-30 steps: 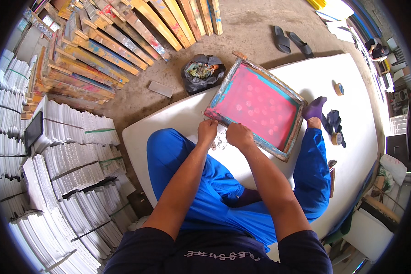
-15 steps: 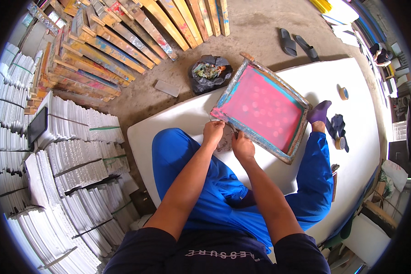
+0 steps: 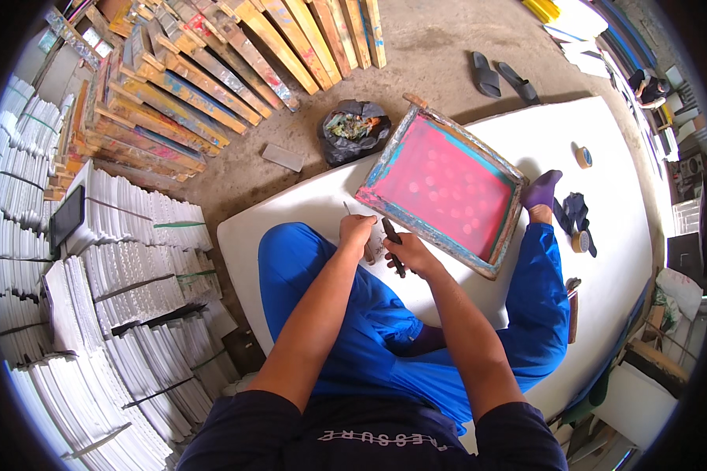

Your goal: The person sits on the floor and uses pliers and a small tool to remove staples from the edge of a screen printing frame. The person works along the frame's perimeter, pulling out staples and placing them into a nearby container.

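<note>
My left hand (image 3: 357, 229) is closed around a slim tool with a thin metal tip (image 3: 347, 208) and a brownish handle (image 3: 369, 253); its exact kind is unclear. In my right hand (image 3: 413, 254) is a dark, elongated hand tool (image 3: 391, 231), perhaps pliers, with its lower end showing below my fingers. Just beyond both hands lies a screen-printing frame (image 3: 434, 224), worn wood stained blue, with pink mesh (image 3: 448, 184) stretched across it. Neither hand touches the frame. It rests tilted on the white sheet-covered surface (image 3: 291, 206), its right corner near my foot (image 3: 542, 190).
A black bag of scraps (image 3: 352, 132) stands past the frame's far-left side. Tape rolls (image 3: 584, 157) and dark cloth (image 3: 575, 210) lie to the right. Wooden frames (image 3: 188, 71) lean at far left, above bundled white sheets (image 3: 145, 275). Sandals (image 3: 485, 74) sit on the floor.
Both hands have drawn back from the frame's near-left edge toward me. The dark tool in my right hand and the slim one in my left now show more plainly.
</note>
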